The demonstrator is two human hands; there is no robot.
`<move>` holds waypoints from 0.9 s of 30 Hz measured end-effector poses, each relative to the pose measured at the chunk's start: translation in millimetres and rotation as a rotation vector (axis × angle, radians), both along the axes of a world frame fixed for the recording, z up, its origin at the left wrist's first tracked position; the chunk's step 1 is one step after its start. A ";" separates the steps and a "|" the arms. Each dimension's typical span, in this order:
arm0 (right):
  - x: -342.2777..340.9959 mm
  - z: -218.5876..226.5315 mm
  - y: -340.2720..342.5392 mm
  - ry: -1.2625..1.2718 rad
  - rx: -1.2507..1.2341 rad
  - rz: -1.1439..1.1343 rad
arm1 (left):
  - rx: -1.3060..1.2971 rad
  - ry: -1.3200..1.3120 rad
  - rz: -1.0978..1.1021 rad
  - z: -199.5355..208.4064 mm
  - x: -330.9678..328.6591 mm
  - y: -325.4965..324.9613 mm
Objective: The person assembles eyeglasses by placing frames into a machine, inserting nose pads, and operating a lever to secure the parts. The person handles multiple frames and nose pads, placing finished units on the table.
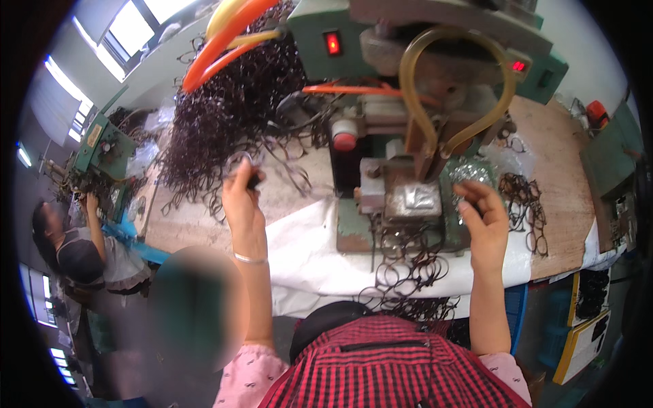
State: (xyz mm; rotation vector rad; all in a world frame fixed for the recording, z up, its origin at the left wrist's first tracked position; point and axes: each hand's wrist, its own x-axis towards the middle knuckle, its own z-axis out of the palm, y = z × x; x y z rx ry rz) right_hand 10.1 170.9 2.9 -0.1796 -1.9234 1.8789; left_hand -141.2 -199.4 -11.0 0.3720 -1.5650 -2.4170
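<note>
My left hand (245,211) is raised over the left part of the bench, fingers closed on a dark eyeglass frame (239,159) that is blurred and partly covered by the fingers. To the right of the machine, my right hand (486,221) has its thumb and curled fingers apart, beside a clear plastic bag of small shiny metal parts (471,171). No held thing shows in it. Between the hands stands a green bench machine (354,228) with a metal work block (412,198) bearing a small silvery plate. Several eyeglass frames (408,265) hang below the block.
A big heap of dark eyeglass frames (224,102) covers the bench's back left. More frames (524,204) lie at right. A red button (345,141) sits on the machine; a yellowish hose (507,88) loops above. Another person (85,251) works at far left.
</note>
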 end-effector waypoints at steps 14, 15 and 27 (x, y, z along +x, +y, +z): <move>58.0 -52.5 51.5 -0.226 1.015 -0.457 | 0.374 0.031 -0.035 -0.4 -2.6 4.8; 51.8 -53.3 50.0 -0.224 1.012 -0.465 | 0.472 0.062 -0.067 2.9 -4.6 7.6; -17.5 -40.0 52.4 -0.031 0.985 -0.508 | -1.164 1.529 -0.292 46.8 110.6 159.1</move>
